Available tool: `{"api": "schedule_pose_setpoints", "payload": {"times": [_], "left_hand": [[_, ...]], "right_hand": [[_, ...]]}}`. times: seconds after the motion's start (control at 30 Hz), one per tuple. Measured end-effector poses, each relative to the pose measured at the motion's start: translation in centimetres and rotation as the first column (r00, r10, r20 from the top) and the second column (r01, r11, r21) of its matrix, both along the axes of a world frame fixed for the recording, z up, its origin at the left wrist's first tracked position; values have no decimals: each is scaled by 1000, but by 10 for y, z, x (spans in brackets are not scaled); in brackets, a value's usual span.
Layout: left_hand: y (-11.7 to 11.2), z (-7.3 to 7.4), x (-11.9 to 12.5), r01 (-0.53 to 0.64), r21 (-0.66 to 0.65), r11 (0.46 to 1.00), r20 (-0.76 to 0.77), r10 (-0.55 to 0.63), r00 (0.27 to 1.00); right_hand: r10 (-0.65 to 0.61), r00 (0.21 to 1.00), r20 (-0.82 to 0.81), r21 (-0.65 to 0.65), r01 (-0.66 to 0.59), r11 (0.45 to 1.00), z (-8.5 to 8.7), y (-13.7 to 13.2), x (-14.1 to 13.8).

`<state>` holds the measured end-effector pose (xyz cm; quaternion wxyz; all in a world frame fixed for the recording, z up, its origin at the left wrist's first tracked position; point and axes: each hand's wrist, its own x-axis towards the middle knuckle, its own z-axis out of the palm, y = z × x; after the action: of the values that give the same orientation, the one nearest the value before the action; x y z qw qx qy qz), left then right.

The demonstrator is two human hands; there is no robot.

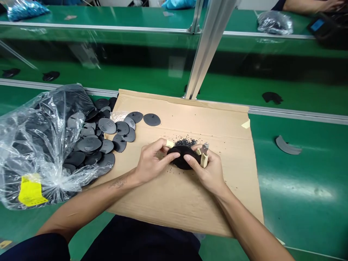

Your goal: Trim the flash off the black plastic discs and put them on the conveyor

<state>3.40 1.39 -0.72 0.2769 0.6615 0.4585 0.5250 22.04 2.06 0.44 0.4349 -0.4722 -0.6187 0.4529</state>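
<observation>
two forearms (95,201), left hand (151,161), right hand (211,173) with one cutter (204,158), grip clamped on one black disc (182,162)

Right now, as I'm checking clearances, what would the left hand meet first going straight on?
Past the black disc it holds, the left hand would probably meet the right hand; depth is unclear.

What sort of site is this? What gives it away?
Probably a factory workstation: matching dark oval parts heaped by a clear plastic bag, a cardboard sheet strewn with black scraps, and a green bench with metal framing.
</observation>
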Motion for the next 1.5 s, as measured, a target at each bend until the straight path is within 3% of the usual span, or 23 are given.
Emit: {"api": "schedule_pose_setpoints", "payload": {"times": [0.2, 0.4, 0.5, 0.67, 0.8, 1.07, 1.23, 1.4, 1.5], "left_hand": [[-1, -1, 1, -29, -68, 997, 71, 34, 997], [2, 2, 5, 239, -211, 948, 274, -177, 945], [3, 6, 1, 248, -112, 962, 214, -221, 952], [7, 10, -10, 241, 201, 949, -134, -217, 967], [9, 10, -13, 267, 263, 927, -233, -208, 950], [8, 15, -9, 284, 240, 928, -80, -273, 959], [5, 16, -10, 244, 272, 931, -80, -230, 970], [6, 16, -12, 315, 276, 908, -144, -285, 948], [5, 16, -12, 261, 308, 915, -127, -232, 964]], "right_hand": [[-21, 999, 25, 67, 19, 998, 1, -2, 0], [-4, 999, -46, 171, 11, 985, 2, -4, -4], [42, 998, -43, 237, -30, 971, 3, -4, -4], [48, 996, 80, 464, -80, 882, 2, 1, 2], [64, 980, 188, 566, -161, 808, 0, 4, 6], [96, 987, 129, 563, -153, 812, -3, -1, 2], [119, 988, 98, 530, -153, 834, -1, -1, 2], [137, 984, 113, 496, -175, 851, -1, -2, 4], [140, 984, 109, 476, -176, 862, -1, -2, 4]]}}
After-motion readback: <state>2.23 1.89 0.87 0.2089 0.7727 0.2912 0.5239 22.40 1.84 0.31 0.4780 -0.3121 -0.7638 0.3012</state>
